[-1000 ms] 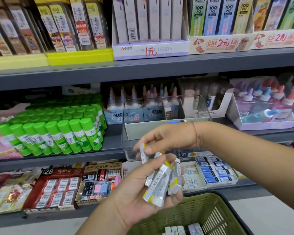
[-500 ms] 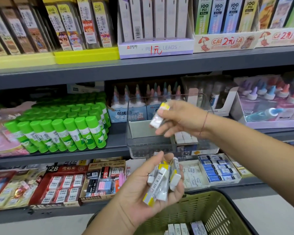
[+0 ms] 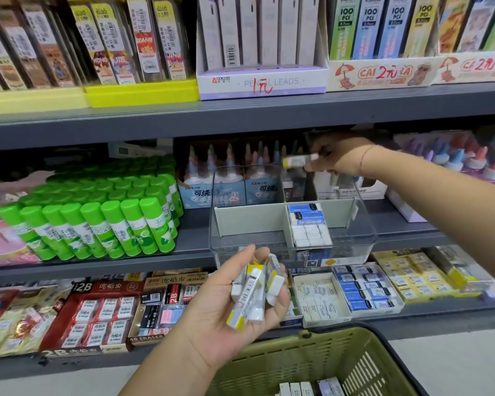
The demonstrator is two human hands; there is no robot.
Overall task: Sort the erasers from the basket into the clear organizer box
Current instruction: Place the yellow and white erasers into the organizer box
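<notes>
Wht box (image 3: 292,81) reads "PENCIL LEADS", pks (image 3: 345,30) "100 PCS", red ctn (image 3: 84,287) "2B".

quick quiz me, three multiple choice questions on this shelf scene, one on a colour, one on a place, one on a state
1. The glue sticks are: A red, B blue, C green.
2. The eraser in the right hand is: A on the glue sticks, B above the clear box, C under the clear box.
3. The left hand: A grips a bunch of erasers, B is open and empty, C rests on the glue sticks.
Answers: 1 C, caps and tubes are green; 2 B, it hangs over the box's back edge; 3 A, fingers curl round several erasers.
</notes>
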